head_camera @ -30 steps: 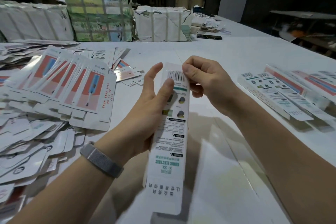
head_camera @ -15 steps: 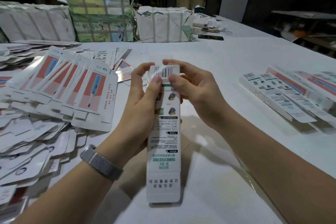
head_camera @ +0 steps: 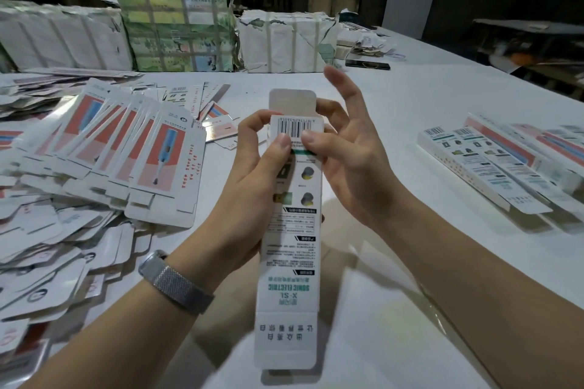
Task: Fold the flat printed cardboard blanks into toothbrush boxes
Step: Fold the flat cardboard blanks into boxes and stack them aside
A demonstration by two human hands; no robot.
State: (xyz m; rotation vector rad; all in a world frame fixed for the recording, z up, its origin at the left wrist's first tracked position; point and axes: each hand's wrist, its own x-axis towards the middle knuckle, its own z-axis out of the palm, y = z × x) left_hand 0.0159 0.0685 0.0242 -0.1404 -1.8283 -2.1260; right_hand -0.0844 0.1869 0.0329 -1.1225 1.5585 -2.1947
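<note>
The left hand (head_camera: pixel 252 180) is gripping the upper part of a long toothbrush box (head_camera: pixel 289 249), thumb pressing by the barcode, while the right hand (head_camera: pixel 344 148) is pinching the same end with its thumb, other fingers spread upward. The box is being held above the white table (head_camera: pixel 395 123), between fanned flat blanks (head_camera: pixel 132 151) on the left and folded boxes (head_camera: pixel 505 161) on the right.

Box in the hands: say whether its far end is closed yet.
Not closed. The box has its far tuck flap standing up, unfolded; left hand and right hand pinch the barcode end.
</note>
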